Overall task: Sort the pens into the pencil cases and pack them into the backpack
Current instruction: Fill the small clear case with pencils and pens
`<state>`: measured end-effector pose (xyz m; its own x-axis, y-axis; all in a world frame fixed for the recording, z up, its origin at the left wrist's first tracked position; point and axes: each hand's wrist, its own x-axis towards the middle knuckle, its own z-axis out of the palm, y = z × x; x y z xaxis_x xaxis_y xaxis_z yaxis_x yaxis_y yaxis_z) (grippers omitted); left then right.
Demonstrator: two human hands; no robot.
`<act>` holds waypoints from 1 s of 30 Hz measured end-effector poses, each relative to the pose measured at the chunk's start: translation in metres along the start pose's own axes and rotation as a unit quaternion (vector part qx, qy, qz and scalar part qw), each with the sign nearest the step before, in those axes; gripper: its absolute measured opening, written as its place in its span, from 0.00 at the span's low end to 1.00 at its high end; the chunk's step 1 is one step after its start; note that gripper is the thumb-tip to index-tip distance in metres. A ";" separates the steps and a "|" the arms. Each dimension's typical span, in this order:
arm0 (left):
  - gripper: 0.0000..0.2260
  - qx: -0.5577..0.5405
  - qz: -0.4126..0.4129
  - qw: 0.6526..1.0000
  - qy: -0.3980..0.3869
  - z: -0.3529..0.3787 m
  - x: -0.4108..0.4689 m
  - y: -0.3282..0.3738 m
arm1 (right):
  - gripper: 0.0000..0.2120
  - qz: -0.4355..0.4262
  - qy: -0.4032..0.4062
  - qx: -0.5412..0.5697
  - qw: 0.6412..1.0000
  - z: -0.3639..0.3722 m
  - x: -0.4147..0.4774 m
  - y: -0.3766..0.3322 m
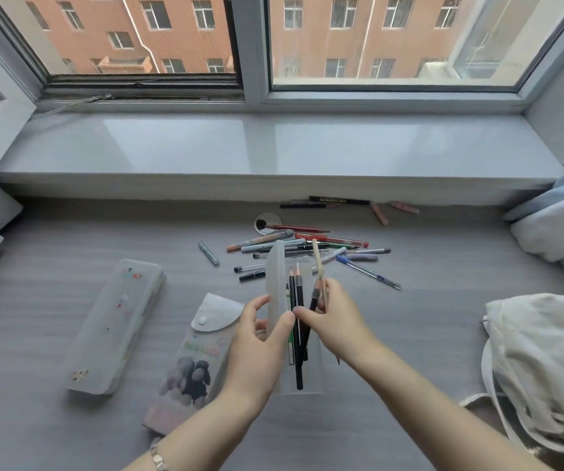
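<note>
Pinching pencils (314, 300), right fingers (335, 294); case (275, 277), left fingers (282, 328)

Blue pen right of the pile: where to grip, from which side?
Blue pen lies flat, diagonal, its near end clear of the pile. Probably pinch the barrel near that end from above, fingers across it; the capped end crowds other pens.

Hidden, cropped or unreadable around your hands

Your left hand (260, 338) covers the near-left side of the clear pencil case (302, 375), whose flap hides part of the pen pile (308, 246) beyond. Your right hand (331, 321) hides the lower end of the pale stick (318, 260) it pinches. To its right, the backpack (545, 362) runs off the edge.
</note>
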<state>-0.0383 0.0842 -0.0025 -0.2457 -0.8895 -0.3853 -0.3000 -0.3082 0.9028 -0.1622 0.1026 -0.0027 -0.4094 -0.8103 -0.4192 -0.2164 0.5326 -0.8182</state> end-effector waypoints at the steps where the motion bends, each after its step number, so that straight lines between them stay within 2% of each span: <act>1: 0.14 -0.009 -0.005 1.000 0.004 0.000 0.000 0.001 | 0.11 -0.011 0.017 -0.003 1.000 0.002 -0.002 0.002; 6: 0.13 -0.027 -0.009 1.000 0.008 -0.002 0.002 0.004 | 0.11 -0.017 0.066 -0.007 0.998 -0.005 -0.001 0.007; 8: 0.13 -0.029 -0.010 1.000 0.006 -0.003 0.003 0.005 | 0.12 -0.036 0.055 0.049 0.997 -0.010 -0.005 0.007; 10: 0.14 -0.030 -0.011 0.999 0.000 -0.005 0.003 0.005 | 0.19 -0.053 0.027 0.119 0.991 -0.015 -0.010 0.007; 12: 0.14 -0.035 -0.012 0.999 -0.002 -0.007 0.003 0.004 | 0.21 -0.085 0.008 0.143 0.986 -0.018 -0.014 0.008; 17: 0.14 -0.025 -0.013 1.000 0.006 -0.011 0.007 -0.003 | 0.18 -0.091 0.012 0.194 0.977 -0.025 -0.017 0.007; 20: 0.15 -0.018 -0.012 1.000 0.010 -0.014 0.010 -0.008 | 0.17 -0.048 -0.017 0.310 0.949 -0.039 -0.015 0.002; 22: 0.16 -0.015 -0.004 1.000 0.008 -0.016 0.011 -0.007 | 0.12 -0.032 -0.036 0.357 0.933 -0.048 -0.013 -0.001; 24: 0.16 -0.013 0.003 1.000 0.006 -0.017 0.011 -0.006 | 0.08 -0.045 -0.020 0.328 0.944 -0.053 -0.013 -0.006; 27: 0.17 -0.006 0.007 1.000 0.000 -0.016 0.009 -0.004 | 0.13 -0.088 0.013 0.250 0.964 -0.044 -0.013 -0.012; 30: 0.16 -0.005 0.011 1.000 -0.007 -0.011 0.006 -0.003 | 0.13 -0.097 0.020 0.172 0.980 -0.023 -0.009 -0.012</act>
<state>-0.0290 0.0764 -0.0050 -0.2652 -0.8910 -0.3685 -0.2858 -0.2924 0.9126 -0.1767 0.1095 0.0200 -0.4257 -0.8743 -0.2332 0.0156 0.2506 -0.9680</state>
